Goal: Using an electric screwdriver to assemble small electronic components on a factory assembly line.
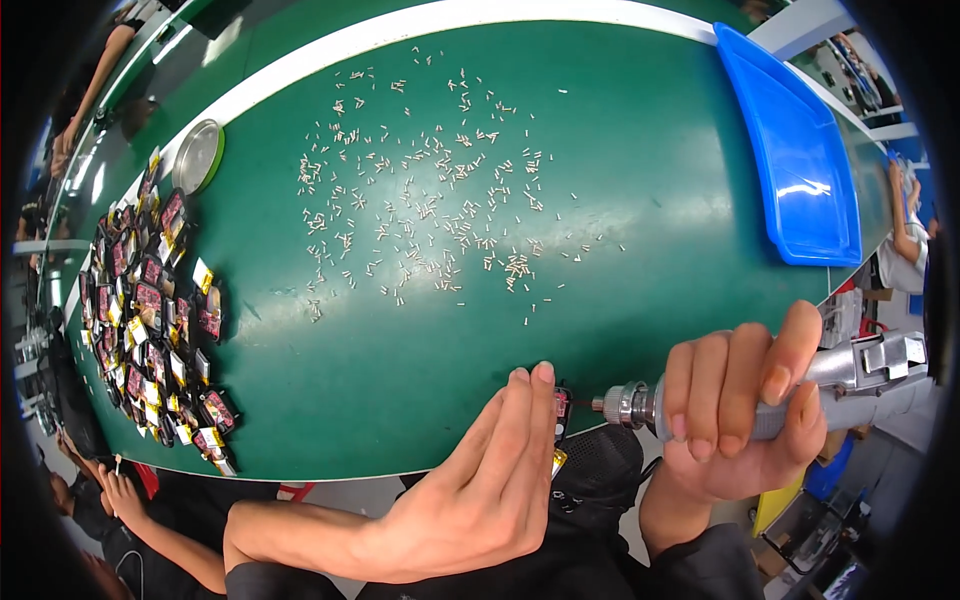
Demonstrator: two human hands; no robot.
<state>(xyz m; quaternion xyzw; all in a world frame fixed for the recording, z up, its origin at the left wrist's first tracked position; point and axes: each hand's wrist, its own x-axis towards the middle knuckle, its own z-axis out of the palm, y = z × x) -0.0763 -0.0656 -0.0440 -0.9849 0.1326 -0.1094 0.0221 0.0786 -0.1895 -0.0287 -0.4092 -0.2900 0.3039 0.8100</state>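
Observation:
My left hand is at the table's near edge, fingers straight and pressed together. Against their right side it holds a small black case with a reddish circuit board and a yellow-edged silver battery; the hand covers part of it and hides the thumb. Wrapped in my right hand is a silver power screwdriver with a knurled chuck, lying level. Its thin bit points left at the case; whether the tip touches cannot be made out.
Tiny pale screw-like pieces lie scattered mid-table. Many similar black cases are heaped at the left, beside a round green-rimmed metal dish. A blue tray stands at the far right. Another person's hand shows at lower left.

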